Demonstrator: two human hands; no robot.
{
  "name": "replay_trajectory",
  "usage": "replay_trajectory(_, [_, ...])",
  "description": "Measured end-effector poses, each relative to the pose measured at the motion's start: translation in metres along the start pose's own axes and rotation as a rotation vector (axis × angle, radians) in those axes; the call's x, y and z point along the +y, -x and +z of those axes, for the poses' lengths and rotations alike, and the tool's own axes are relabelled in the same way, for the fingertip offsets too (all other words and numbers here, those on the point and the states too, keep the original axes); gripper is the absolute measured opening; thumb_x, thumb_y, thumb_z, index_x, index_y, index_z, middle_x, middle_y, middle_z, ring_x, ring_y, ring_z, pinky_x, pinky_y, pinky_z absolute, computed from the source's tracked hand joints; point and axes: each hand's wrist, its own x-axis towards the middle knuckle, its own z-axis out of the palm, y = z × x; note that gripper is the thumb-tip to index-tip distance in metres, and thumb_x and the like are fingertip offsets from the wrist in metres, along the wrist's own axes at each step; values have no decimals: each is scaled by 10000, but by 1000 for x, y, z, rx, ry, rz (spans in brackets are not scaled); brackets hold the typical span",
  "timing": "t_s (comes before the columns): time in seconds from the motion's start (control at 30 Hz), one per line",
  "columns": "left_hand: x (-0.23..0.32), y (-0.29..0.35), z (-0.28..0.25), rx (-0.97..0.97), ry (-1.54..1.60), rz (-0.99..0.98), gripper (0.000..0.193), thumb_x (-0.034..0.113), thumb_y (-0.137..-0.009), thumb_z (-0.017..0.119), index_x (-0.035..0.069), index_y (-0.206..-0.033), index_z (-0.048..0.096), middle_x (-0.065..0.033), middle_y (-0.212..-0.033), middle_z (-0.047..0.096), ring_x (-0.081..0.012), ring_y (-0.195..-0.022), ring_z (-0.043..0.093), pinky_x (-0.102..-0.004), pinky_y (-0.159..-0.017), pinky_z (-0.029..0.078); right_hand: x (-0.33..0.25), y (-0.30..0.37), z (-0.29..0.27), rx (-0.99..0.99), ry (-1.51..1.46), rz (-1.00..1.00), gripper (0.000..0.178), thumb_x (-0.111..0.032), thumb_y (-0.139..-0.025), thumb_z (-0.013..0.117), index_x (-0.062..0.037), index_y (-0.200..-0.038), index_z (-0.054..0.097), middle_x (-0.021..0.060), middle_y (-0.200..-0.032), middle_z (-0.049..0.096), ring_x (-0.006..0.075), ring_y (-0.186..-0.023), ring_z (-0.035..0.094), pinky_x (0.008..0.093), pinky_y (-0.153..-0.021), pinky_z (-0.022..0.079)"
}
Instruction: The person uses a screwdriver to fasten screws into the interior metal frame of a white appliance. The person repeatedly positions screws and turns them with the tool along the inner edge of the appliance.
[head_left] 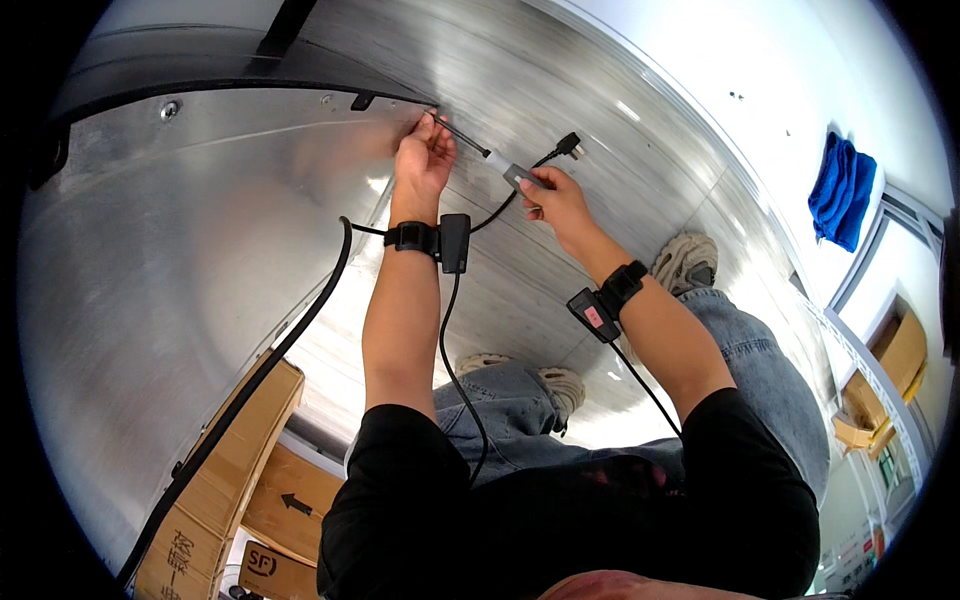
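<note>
My right hand is closed around the handle of a screwdriver with a grey and white grip. Its long dark shaft slants up and left to the far corner of a large silver metal panel. At that corner my left hand has its fingers bent together beside the shaft's tip; what they pinch, if anything, is too small to make out. A screw sits in the panel's far left part, under a black edge strip. Each wrist wears a strap with a small black box and a cable.
A black power cord ends in a plug just beyond the screwdriver. Another stretch of black cable arches over the panel's near edge. Cardboard boxes stand at the lower left. A blue cloth hangs on the white wall at right.
</note>
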Motion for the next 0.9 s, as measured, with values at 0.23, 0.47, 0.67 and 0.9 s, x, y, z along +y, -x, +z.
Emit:
replay_trajectory(0.23, [-1,1,3,45,4,-18,86,190,-897,569,144,-959,606,12,-834,618,-113,-701,539,-272,-650,453,-1,2,5,22,-98,16,367,-161,-839,646,19,-1104,465,59,-851,531,120,-679,503,282,-606,445])
replay_trajectory(0.47, [0,2,9,67,19,-17,104,204,-911,549,124,-941,608,8,-809,601,-122,-711,530,-272,-636,447,3,-2,2,16,-76,-19,422,-67,-787,677,27,-1100,411,108,-907,527,143,-668,522,300,-602,450])
replay_trajectory(0.67, [-2,-4,3,58,19,-2,114,206,-909,553,114,-933,617,10,-798,595,-123,-703,528,-275,-627,446,6,0,2,28,-151,-14,369,-71,-818,650,18,-1101,430,107,-940,543,148,-686,543,296,-615,465])
replay_trajectory(0.9, [-11,2,-3,-21,-64,73,172,193,-934,497,88,-1028,595,2,-844,599,-126,-751,543,-281,-666,455,8,0,-2,10,-223,80,260,-219,-889,597,-34,-1047,504,72,-939,554,146,-687,546,296,-604,456])
